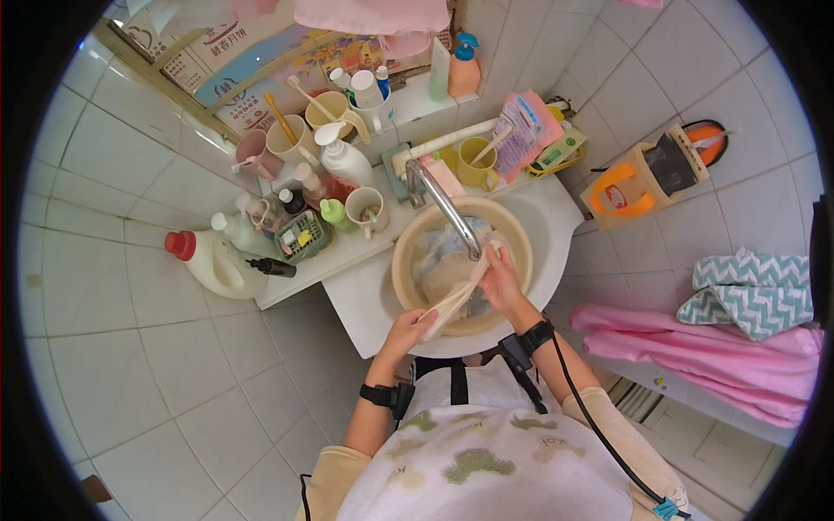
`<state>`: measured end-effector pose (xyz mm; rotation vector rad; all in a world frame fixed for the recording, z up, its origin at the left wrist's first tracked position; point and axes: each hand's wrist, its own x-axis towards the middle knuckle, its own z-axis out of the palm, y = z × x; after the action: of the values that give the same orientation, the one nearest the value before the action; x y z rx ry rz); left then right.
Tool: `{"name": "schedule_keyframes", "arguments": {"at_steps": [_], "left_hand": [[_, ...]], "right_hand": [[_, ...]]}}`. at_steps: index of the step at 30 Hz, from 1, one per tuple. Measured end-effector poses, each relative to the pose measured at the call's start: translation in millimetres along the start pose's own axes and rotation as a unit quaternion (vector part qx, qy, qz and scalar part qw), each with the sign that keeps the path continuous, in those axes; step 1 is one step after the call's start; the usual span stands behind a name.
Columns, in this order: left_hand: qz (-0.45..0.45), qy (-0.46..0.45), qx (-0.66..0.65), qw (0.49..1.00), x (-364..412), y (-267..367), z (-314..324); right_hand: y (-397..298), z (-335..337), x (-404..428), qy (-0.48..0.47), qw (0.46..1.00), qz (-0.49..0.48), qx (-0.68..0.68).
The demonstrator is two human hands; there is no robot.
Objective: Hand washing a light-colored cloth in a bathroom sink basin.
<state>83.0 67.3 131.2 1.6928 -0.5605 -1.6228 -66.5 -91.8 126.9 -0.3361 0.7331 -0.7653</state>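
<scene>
A wet, cream-coloured cloth [455, 301] is stretched slantwise over a beige plastic basin [399, 260]. My left hand [407, 331] grips its lower end at the basin's near left rim. My right hand [500, 279] pinches the upper end, close to the basin's right side. Just beside that end, the spout of a chrome faucet [449, 208] hangs over the basin. Inside the basin lies more fabric [443, 270] in water, pale with some blue; its kind cannot be made out. The basin sits in a white washbasin [554, 221].
Left of the faucet, the ledge holds a white pump bottle [345, 159], a white mug [365, 207] and a red-capped detergent jug [218, 264]. A yellow mug [475, 161] and a pink pouch [526, 133] stand behind the basin. Pink cloth [704, 355] hangs at right.
</scene>
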Motion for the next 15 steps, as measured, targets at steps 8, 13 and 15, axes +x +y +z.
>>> {"name": "schedule_keyframes", "arguments": {"at_steps": [8,13,15], "left_hand": [[0.121,0.009,-0.401,0.908,16.4,8.9,21.6],[0.137,0.103,-0.378,0.910,48.2,11.3,57.8],[0.146,0.169,-0.273,0.936,57.8,10.6,68.8]], "right_hand": [[29.9,3.8,-17.7,-0.064,0.933,-0.165,-0.314],[54.4,33.1,-36.5,0.048,0.796,-0.287,-0.531],[54.6,39.5,-29.0,0.078,0.740,-0.403,-0.532]]}}
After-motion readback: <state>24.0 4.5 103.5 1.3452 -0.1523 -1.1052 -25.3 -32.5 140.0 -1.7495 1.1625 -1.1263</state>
